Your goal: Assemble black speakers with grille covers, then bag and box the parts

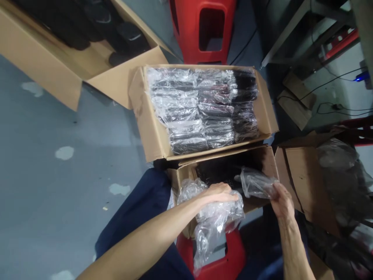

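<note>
My left hand [222,193] is closed on a bundle of crumpled clear plastic bags [214,216], which hangs down in front of a red stool [233,258]. To its right, my right hand [283,201] pinches the end of a single clear plastic bag [256,183]. That bag stretches leftward over an open cardboard box [266,159] with dark contents. Beyond this box stands another open carton [154,132], filled with rows of dark items in clear wrapping [215,93].
A large carton [52,66] with black items lies at the upper left. Another red stool [189,35] stands at the top. On the right are a cardboard box [311,182] with plastic, cables and a metal frame [285,35].
</note>
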The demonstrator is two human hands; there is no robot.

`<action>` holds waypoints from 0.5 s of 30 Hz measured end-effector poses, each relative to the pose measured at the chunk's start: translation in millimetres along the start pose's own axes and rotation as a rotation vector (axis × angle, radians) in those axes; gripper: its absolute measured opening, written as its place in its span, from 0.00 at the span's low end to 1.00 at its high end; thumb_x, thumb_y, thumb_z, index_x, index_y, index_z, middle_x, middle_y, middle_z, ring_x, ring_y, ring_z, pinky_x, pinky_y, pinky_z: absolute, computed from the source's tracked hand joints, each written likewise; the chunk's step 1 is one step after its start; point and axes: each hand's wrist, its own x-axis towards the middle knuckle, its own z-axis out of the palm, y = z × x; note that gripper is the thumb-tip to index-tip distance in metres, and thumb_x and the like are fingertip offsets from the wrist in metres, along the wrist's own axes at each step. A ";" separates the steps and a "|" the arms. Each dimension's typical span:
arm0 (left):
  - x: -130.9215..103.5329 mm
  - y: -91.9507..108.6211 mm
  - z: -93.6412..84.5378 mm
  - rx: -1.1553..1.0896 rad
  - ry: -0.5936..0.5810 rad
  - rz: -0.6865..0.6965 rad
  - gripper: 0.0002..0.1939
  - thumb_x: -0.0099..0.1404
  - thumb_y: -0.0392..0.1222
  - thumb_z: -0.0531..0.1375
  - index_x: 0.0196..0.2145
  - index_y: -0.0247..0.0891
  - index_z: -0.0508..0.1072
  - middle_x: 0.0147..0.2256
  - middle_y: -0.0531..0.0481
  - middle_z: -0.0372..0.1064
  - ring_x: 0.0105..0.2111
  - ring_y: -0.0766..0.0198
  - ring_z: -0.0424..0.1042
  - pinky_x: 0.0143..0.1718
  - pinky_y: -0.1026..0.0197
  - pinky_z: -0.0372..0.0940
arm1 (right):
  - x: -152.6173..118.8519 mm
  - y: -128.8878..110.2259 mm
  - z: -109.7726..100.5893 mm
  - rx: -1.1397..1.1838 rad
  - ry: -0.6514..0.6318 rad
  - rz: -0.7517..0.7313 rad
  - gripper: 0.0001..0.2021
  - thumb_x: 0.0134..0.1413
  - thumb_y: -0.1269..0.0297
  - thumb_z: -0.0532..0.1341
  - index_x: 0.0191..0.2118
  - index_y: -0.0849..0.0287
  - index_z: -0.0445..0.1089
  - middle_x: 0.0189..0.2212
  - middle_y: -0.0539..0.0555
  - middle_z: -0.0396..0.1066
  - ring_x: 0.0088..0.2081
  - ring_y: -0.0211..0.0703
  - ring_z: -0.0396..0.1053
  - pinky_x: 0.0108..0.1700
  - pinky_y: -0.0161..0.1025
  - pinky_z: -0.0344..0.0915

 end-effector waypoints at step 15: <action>-0.8 -3.8 -15.7 -0.459 -0.163 0.081 0.37 0.58 0.81 0.52 0.25 0.39 0.68 0.22 0.52 0.60 0.23 0.62 0.60 0.25 0.58 0.53 | -53.8 -3.3 16.5 -0.419 -0.240 -0.463 0.12 0.47 0.69 0.66 0.40 0.53 0.74 0.33 0.49 0.75 0.35 0.42 0.74 0.38 0.37 0.70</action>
